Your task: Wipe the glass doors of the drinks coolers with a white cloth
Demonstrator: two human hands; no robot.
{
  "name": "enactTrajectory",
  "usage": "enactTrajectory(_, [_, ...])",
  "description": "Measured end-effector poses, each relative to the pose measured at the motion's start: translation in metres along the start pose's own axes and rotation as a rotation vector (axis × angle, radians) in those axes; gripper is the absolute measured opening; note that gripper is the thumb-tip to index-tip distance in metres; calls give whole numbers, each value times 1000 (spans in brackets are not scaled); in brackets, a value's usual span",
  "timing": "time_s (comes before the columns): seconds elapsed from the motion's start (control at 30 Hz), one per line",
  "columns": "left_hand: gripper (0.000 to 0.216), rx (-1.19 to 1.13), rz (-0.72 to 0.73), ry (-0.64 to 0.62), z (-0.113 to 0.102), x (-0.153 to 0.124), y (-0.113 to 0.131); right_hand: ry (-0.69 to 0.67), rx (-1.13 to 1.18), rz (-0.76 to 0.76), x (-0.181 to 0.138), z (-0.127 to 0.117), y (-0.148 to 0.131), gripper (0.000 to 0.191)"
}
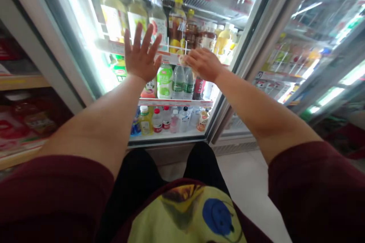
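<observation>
My left hand is raised with its fingers spread, palm toward the glass door of a lit drinks cooler. It holds nothing and appears to rest flat on the glass. To its right, my right hand is closed, bent over what looks like a pale cloth against the same glass. Only a bit of that cloth shows past the fingertips; the rest is hidden under the hand. Behind the pane, large juice bottles and dark tea bottles stand on a shelf at hand height.
Lower shelves hold a green-labelled bottle, clear water bottles and small red-capped bottles. A metal door frame runs along the right, with another cooler beyond. Shelves of packaged goods stand at left. Pale floor shows below.
</observation>
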State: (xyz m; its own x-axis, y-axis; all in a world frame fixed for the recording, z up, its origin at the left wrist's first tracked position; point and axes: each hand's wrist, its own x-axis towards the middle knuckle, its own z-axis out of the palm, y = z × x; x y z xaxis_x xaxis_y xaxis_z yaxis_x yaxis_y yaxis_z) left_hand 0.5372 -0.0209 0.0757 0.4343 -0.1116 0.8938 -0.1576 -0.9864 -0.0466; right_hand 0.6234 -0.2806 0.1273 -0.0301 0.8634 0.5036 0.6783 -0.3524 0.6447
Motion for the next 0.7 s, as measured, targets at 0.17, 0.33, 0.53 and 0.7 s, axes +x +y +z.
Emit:
enactTrajectory(0.17, [74, 36, -8, 0, 3, 1, -4, 242, -26, 445, 5, -8, 17, 41])
enactTrajectory(0.33, [68, 66, -6, -9, 1, 1, -1, 69, 24, 176, -12, 6, -1, 40])
enactTrajectory(0.53, [71, 48, -45, -35, 0, 2, 0, 306, 13, 390, -4, 1, 26, 41])
enactTrajectory(0.7, [71, 14, -12, 1, -1, 0, 2, 353, 69, 348, -5, 19, 14, 46])
